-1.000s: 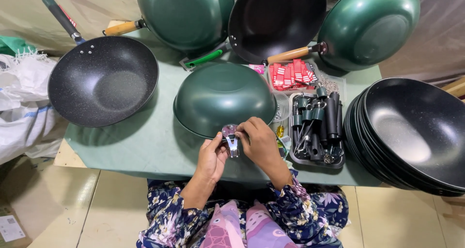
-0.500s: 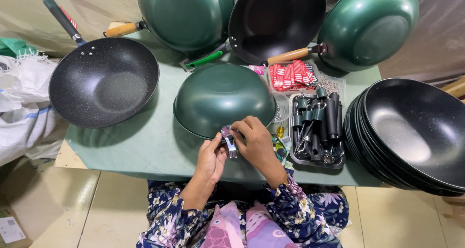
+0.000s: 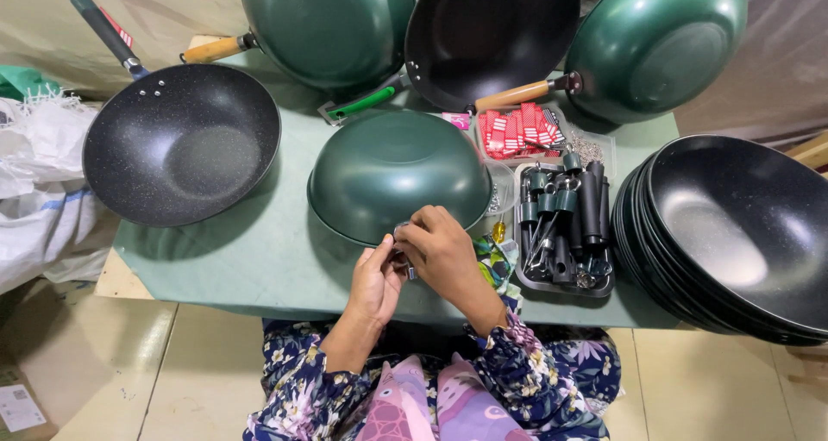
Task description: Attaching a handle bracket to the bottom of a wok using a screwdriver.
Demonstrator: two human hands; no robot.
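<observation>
An upturned green wok [image 3: 397, 174] lies bottom-up on the green-covered table [image 3: 259, 260], right in front of me. At its near rim my left hand [image 3: 377, 279] and my right hand [image 3: 440, 251] meet, pinching a small metal handle bracket [image 3: 403, 250] between the fingers. The bracket is mostly hidden by my fingers and sits against the wok's edge. A tray of dark handles and metal fittings [image 3: 565, 225] stands just right of my right hand.
A black speckled wok [image 3: 181, 143] with a dark handle lies at the left. Three woks with handles [image 3: 492, 36] lean at the back. A stack of black woks [image 3: 733, 234] fills the right. Red packets [image 3: 517, 131] sit in a clear tray. White sacks [image 3: 34, 191] lie at the far left.
My right hand has closed further over the small metal bracket, which is now mostly covered. The wok and both arms have barely shifted.
</observation>
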